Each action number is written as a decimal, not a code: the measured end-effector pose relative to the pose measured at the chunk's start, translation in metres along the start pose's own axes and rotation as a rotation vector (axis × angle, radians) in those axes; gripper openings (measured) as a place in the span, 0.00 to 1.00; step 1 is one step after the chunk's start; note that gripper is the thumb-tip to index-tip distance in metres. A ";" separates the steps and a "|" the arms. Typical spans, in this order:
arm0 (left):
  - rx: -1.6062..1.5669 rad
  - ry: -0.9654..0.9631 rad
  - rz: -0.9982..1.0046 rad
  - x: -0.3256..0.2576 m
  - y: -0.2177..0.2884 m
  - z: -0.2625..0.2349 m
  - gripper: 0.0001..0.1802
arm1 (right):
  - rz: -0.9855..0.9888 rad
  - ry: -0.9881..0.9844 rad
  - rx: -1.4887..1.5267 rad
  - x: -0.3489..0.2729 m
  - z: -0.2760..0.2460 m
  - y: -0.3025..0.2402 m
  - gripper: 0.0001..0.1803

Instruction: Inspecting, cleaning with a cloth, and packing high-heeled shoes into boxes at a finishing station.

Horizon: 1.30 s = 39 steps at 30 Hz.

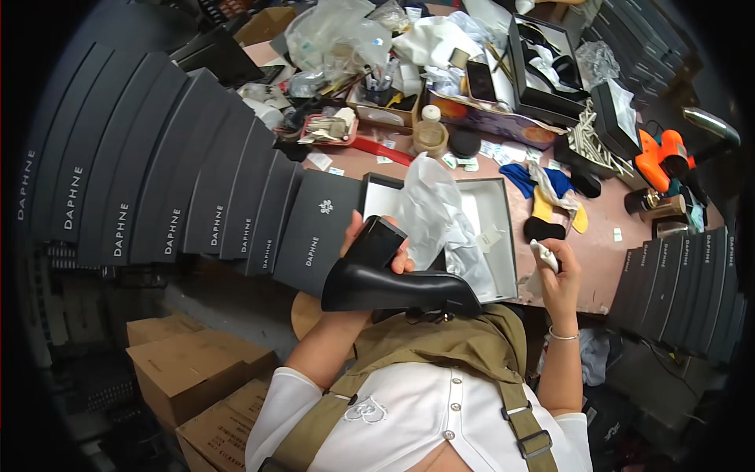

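The left hand (370, 244) grips a black block-heeled shoe (393, 279) by its heel just above the lap, the right hand (557, 271) pinches a small white wad (544, 256) nearby, and behind both lies an open shoebox (503, 236) lined with white tissue paper (436, 216).

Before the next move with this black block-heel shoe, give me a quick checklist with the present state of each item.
1. Left hand grips the black shoe by its heel: ok.
2. Right hand holds a small white wad, maybe cloth or paper: ok; which one, cannot tell.
3. Open shoe box lies on the table in front: ok.
4. White tissue paper spills from the box and covers part of its floor: not ok if bare room is needed.
5. Second shoe of the pair: cannot tell, none seen.
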<state>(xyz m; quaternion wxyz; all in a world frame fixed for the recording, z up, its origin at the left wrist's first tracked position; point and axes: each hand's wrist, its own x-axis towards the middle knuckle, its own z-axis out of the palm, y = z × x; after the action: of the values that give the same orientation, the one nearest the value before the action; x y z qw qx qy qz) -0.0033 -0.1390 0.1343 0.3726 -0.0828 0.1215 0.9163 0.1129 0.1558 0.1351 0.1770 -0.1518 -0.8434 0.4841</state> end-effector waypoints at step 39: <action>0.059 -0.074 -0.149 -0.012 -0.048 -0.037 0.28 | -0.896 -0.500 -0.035 -0.014 0.083 -0.095 0.15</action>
<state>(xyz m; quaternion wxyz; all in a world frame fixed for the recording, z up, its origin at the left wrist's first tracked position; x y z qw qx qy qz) 0.0411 -0.1241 0.0945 0.4464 -0.0468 0.1281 0.8844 0.0800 0.0408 0.1764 0.1574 0.3420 -0.8501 0.3683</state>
